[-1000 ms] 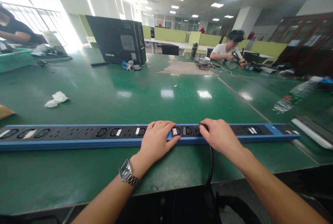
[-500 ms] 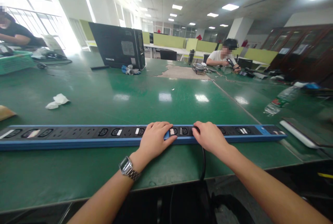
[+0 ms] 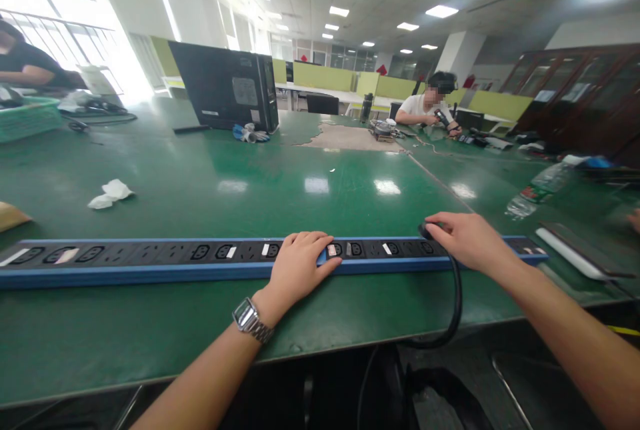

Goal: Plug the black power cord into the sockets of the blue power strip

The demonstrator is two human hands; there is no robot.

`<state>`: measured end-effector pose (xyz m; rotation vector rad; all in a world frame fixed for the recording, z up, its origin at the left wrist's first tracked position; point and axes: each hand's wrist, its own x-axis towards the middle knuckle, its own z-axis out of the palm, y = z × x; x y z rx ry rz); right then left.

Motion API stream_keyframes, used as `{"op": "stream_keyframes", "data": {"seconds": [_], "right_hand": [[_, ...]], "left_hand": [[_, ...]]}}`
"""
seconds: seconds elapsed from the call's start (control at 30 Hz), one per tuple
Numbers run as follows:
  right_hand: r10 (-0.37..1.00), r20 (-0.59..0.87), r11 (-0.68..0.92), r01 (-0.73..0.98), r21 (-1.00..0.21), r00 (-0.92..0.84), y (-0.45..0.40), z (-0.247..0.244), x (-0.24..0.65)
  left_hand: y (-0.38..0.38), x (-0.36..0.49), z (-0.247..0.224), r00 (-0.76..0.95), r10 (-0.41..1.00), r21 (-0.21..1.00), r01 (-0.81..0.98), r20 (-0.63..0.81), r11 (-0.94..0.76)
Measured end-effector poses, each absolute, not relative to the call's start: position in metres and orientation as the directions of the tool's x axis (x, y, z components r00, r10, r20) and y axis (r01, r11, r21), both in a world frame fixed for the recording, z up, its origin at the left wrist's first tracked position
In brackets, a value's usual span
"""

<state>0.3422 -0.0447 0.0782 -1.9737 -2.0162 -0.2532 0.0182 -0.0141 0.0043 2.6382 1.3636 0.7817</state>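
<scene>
A long blue and black power strip point(image 3: 150, 253) with many sockets lies across the green table point(image 3: 165, 323). My left hand point(image 3: 300, 263), with a metal-banded watch on its wrist, rests on the middle of the strip, fingers over the far edge and thumb apart along the top. Held in my right hand point(image 3: 457, 237) is a black plug point(image 3: 425, 230), pinched between thumb and fingers just above the strip's right part. From the plug a thick black cable point(image 3: 457, 297) bends down over the table's front edge.
A black computer case point(image 3: 225, 90) stands at the back left, with gloves point(image 3: 250, 134) beside it. Crumpled tissue point(image 3: 116, 191) lies at left, a plastic bottle point(image 3: 543, 187) and a white-edged device point(image 3: 570, 253) at right. Two people sit at the table's far sides.
My right hand has lifted and moved right along the strip with the plug, uncovering sockets. The cable has swung right with it. My left hand has stayed in place.
</scene>
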Motion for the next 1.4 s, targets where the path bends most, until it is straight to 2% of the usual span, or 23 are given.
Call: {"op": "stream_keyframes", "data": {"seconds": [0.2,0.5,0.63,0.7,0.8,0.9,0.97,1.0,1.07,1.13,1.2,1.3,1.4], "right_hand": [[0.941,0.338,0.047,0.996,-0.071,-0.020,-0.048,0.043,0.420],[0.968,0.249,0.034,0.999,-0.016,-0.029,-0.043,0.028,0.422],[0.918,0.389,-0.065,0.997,-0.043,0.077,-0.047,0.050,0.399],[0.888,0.444,-0.073,0.991,-0.110,0.115,-0.050,0.065,0.363],[0.963,0.270,0.108,0.935,-0.339,-0.013,-0.059,0.086,0.286],[0.967,0.126,0.252,0.751,-0.610,-0.222,-0.069,0.096,0.224],[0.945,0.141,0.300,0.609,-0.734,-0.296,-0.072,0.092,0.210],[0.944,0.177,0.312,0.571,-0.760,-0.280,-0.071,0.086,0.212],[0.950,0.275,0.308,0.608,-0.732,-0.149,-0.064,0.066,0.227],[0.919,0.394,0.266,0.747,-0.609,-0.005,-0.053,0.038,0.248],[0.860,0.510,0.244,0.860,-0.448,0.022,-0.043,0.008,0.264],[0.778,0.628,0.253,0.927,-0.276,-0.025,-0.035,-0.025,0.272],[0.727,0.685,0.248,0.947,-0.205,-0.043,-0.035,-0.036,0.268]], "left_hand": [[-0.013,0.017,0.002,0.478,0.770,0.268,0.746,0.422,-0.610],[-0.012,0.016,0.001,0.485,0.772,0.261,0.749,0.411,-0.609],[-0.013,0.017,0.000,0.477,0.775,0.272,0.748,0.416,-0.606],[-0.019,0.025,0.001,0.455,0.767,0.291,0.738,0.453,-0.609],[-0.035,0.044,0.009,0.470,0.697,0.307,0.661,0.541,-0.684],[-0.046,0.049,0.018,0.503,0.587,0.274,0.563,0.634,-0.779],[-0.046,0.033,0.020,0.428,0.577,0.274,0.584,0.696,-0.764],[-0.044,0.018,0.020,0.359,0.593,0.293,0.618,0.721,-0.730],[-0.038,-0.018,0.017,0.175,0.649,0.375,0.694,0.741,-0.615],[-0.033,-0.056,0.013,0.031,0.703,0.472,0.721,0.710,-0.508],[-0.031,-0.088,0.009,-0.067,0.765,0.561,0.721,0.640,-0.407],[-0.030,-0.116,0.006,-0.033,0.837,0.579,0.736,0.547,-0.350],[-0.028,-0.125,0.006,0.091,0.865,0.540,0.747,0.494,-0.387]]}}
